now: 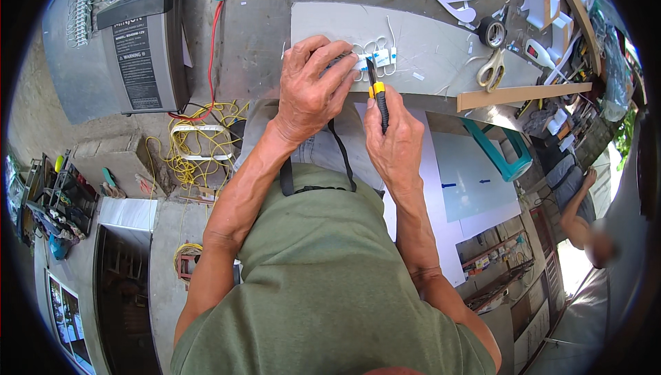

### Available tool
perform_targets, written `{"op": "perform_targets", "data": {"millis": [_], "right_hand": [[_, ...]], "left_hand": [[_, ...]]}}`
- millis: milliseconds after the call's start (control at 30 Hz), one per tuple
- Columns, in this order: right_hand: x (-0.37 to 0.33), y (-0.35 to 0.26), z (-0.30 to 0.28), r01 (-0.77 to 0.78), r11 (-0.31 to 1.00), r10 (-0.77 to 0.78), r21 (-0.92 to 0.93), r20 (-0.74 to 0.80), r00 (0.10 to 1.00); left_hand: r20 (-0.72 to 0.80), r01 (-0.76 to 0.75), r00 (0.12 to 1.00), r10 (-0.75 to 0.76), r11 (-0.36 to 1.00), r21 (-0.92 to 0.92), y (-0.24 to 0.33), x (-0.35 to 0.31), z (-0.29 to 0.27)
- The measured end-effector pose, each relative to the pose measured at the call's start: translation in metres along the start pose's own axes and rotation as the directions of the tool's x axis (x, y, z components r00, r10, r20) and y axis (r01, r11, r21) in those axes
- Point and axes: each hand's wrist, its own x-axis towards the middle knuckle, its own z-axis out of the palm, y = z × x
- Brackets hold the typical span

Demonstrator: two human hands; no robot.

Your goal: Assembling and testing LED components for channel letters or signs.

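A short string of small white modules with blue marks and thin white wires lies on a grey sheet on the workbench. My left hand is closed over the left end of the string, fingers bent and pressing on it; the fingers hide that end. In my right hand is a black and yellow utility knife, gripped by its handle. Its dark blade points away from me and meets the modules, just right of my left fingertips. Whether the blade cuts into anything cannot be made out.
Left on the bench stands a grey power unit beside a red cable. To the right lie a tape roll, scissors and a brown strip. A teal stool and another person are further right.
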Motion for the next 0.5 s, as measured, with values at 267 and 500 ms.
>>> {"op": "perform_targets", "data": {"millis": [267,500], "right_hand": [[0.0033,0.0019,0.0059,0.003,1.0,-0.003,-0.023,0.018,1.0],[0.0029,0.005,0.0083,0.034,0.998,-0.033,-0.057,0.009,0.999]], "left_hand": [[-0.02,-0.015,1.0,0.014,1.0,-0.026,-0.0023,-0.002,0.0026],[-0.022,0.017,1.0,-0.018,1.0,-0.022,0.0004,-0.0019,0.0016]]}}
